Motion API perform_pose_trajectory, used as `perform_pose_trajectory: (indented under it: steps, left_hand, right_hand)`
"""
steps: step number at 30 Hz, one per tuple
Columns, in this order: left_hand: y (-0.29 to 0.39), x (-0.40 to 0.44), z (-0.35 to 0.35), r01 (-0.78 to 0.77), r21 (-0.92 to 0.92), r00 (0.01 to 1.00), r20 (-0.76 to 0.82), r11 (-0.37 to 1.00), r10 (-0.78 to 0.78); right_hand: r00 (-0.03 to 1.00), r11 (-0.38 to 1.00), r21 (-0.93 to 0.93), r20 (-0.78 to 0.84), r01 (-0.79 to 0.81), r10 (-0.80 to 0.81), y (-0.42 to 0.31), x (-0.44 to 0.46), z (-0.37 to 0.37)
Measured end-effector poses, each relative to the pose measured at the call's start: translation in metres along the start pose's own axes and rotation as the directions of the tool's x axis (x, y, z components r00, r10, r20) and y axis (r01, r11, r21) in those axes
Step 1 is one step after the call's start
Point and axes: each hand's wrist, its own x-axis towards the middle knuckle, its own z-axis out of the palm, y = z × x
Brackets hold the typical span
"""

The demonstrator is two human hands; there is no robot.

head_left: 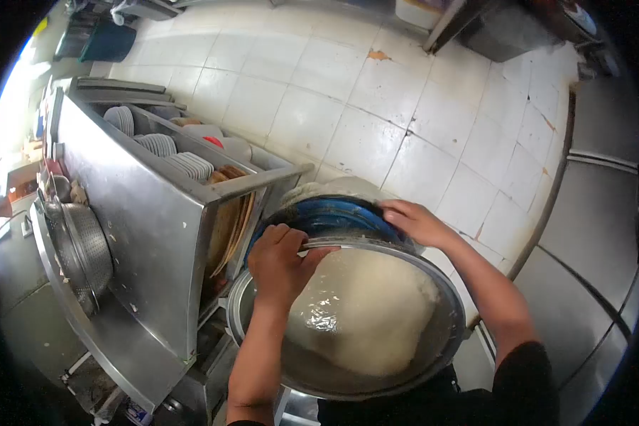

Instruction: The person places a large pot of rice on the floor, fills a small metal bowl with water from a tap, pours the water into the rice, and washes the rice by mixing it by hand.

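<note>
A wide metal bowl (456, 334) is in front of me with a pale, wet, glossy mass (362, 312) inside; I cannot tell what it is. My left hand (280, 263) is closed on the bowl's far rim, thumb on the inside. Just beyond that rim is a round, ridged blue plastic piece (334, 213), partly hidden by the bowl; whether it is a lid or a tub I cannot tell. My right hand (415, 224) has its fingers curled over the blue piece's right edge. Whitish material (334, 187) shows behind the blue piece.
To the left stands a steel rack (131, 234) holding stacked white plates (192, 165) and brown boards (238, 224). A metal colander (85, 245) is further left. Steel cabinets (596, 206) line the right side. White floor tiles (319, 78) stretch ahead, with a dark bin (508, 35) at the back.
</note>
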Motion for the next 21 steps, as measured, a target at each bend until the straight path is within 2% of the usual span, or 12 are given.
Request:
perform_pose_trajectory:
  steps: [3, 4, 7, 10, 13, 14, 16, 18, 21]
  left_hand:
    - [-0.005, -0.002, -0.001, 0.009, 0.009, 1.000, 0.008, 1.000, -0.009]
    - [-0.006, -0.001, -0.001, 0.000, 0.006, 1.000, 0.004, 1.000, 0.000]
    - [-0.008, 0.000, -0.004, 0.027, 0.006, 1.000, 0.016, 1.000, -0.027]
    - [-0.009, -0.001, -0.008, 0.051, -0.060, 0.999, 0.011, 0.997, -0.051]
    - [-0.009, -0.005, -0.009, 0.084, -0.091, 0.996, 0.004, 0.992, -0.084]
    - [-0.010, -0.006, -0.010, 0.084, -0.098, 0.996, -0.002, 0.992, -0.084]
    - [-0.010, -0.010, -0.017, 0.082, -0.110, 0.997, -0.005, 0.991, -0.083]
    - [-0.006, -0.009, -0.023, 0.085, -0.116, 0.996, -0.010, 0.990, -0.086]
    - [0.001, -0.002, -0.027, 0.068, -0.118, 0.998, -0.006, 0.991, -0.069]
  right_hand:
    - [0.997, 0.915, -0.398, 0.014, -0.061, 0.073, 0.002, 0.033, 0.032]
    - [0.989, 0.931, -0.350, 0.058, -0.106, 0.135, -0.001, 0.038, 0.033]
    - [1.000, 0.991, -0.133, 0.026, 0.017, -0.014, -0.004, 0.037, 0.020]
    - [0.927, 0.936, -0.084, 0.135, -0.342, 0.351, -0.021, 0.027, 0.019]
    - [0.933, 0.933, 0.013, 0.029, -0.359, 0.359, 0.021, 0.033, 0.042]
    - [0.928, 0.928, 0.093, -0.058, -0.362, 0.368, 0.024, 0.044, 0.055]
    - [0.918, 0.920, 0.018, -0.062, -0.391, 0.391, 0.036, 0.028, 0.047]
    - [0.901, 0.903, -0.018, -0.087, -0.429, 0.426, -0.002, 0.012, 0.030]
    - [0.869, 0.879, -0.024, -0.170, -0.476, 0.466, -0.022, 0.002, 0.020]
